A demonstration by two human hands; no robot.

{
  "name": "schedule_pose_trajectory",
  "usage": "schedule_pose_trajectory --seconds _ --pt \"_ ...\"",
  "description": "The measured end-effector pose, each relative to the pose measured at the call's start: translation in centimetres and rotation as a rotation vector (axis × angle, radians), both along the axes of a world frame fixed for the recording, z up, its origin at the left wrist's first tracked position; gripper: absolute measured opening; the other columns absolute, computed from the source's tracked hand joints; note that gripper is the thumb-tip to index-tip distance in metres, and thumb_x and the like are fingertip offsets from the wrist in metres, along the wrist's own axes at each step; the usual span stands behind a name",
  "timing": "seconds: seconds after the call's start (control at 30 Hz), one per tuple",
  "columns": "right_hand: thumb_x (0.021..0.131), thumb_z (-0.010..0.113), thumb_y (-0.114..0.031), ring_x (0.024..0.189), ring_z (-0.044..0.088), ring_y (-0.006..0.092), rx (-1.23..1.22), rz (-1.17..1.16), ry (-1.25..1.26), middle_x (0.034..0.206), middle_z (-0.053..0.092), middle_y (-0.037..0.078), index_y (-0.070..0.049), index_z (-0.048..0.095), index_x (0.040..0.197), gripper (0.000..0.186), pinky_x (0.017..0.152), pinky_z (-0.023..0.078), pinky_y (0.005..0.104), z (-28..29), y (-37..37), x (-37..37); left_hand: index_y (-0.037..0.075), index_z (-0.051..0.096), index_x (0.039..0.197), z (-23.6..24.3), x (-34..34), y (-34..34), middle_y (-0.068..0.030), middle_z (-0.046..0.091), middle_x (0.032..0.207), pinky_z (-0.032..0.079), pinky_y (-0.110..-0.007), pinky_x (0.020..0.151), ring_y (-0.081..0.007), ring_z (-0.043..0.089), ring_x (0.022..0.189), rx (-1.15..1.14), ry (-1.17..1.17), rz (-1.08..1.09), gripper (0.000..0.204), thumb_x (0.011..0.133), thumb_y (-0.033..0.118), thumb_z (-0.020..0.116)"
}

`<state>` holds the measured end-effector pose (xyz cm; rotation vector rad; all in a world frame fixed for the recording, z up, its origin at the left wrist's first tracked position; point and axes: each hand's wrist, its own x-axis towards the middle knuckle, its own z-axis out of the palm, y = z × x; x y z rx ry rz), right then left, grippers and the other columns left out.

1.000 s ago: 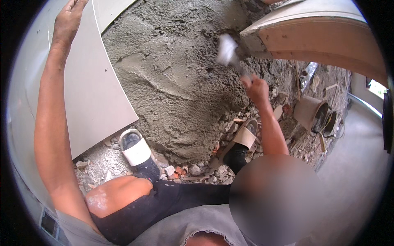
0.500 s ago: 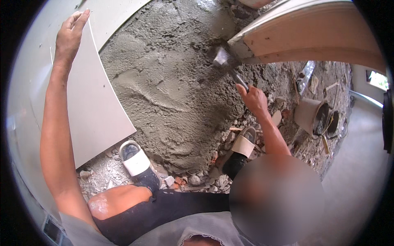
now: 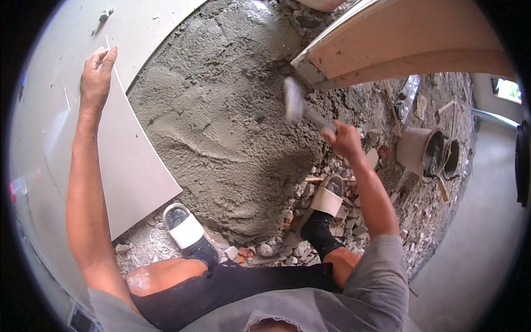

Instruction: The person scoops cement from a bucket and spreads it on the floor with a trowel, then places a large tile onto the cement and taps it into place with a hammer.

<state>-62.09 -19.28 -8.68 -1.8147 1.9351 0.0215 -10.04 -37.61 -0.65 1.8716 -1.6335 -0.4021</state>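
My right hand (image 3: 344, 139) is wrapped round the grip of a trowel (image 3: 295, 99). Motion smears the pale blade, which is over the wet grey mortar (image 3: 221, 116) close to the corner of a pinkish-brown panel; whether it touches the mortar I cannot tell. Far left, my left hand (image 3: 96, 77) lies at the edge of a large off-white tile (image 3: 130, 166), thumb apart from the loosely bent fingers, with nothing visible in it. That tile borders the mortar's left side.
Rubble (image 3: 265, 250) lies around my two sandalled feet. On the right are a grey bucket-like container (image 3: 416, 149) and a long metal tool (image 3: 408, 98). The curved-looking pinkish-brown panel (image 3: 398, 47) juts over the far right of the mortar. Crumbs of mortar (image 3: 105, 15) sit on the far tile.
The trowel blade has come nearer to me and turned, and its handle has swung with it. My left hand has drawn nearer along the tile. The view has tilted slightly.
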Motion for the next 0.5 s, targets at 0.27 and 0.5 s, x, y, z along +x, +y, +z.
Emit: schedule_pose_trajectory --seconds 0.27,0.5 --pt "0.083 0.048 -0.069 0.060 0.062 0.0363 -0.017 0.114 0.070 0.061 0.061 0.017 -0.001 0.065 0.080 0.070 0.058 0.048 0.0449 -0.4 0.5 -0.5 0.000 0.061 0.115 0.0 -0.5 -0.3 -0.0206 0.048 0.132 0.035 -0.037 0.105 -0.0278 0.046 0.124 -0.033 0.015 -0.028 0.056 0.088 0.049 0.057" --pt "0.084 0.046 -0.069 0.066 0.061 0.0405 0.119 -0.069 0.118 0.064 0.061 0.019 -0.001 0.063 0.080 0.070 0.060 0.047 0.0480 -1.2 0.5 -1.7 0.004 0.060 0.119 0.6 0.1 0.0 -0.0174 0.046 0.137 0.033 -0.036 0.107 -0.0259 0.044 0.127 -0.005 -0.080 -0.009 0.049 0.091 0.044 0.056"
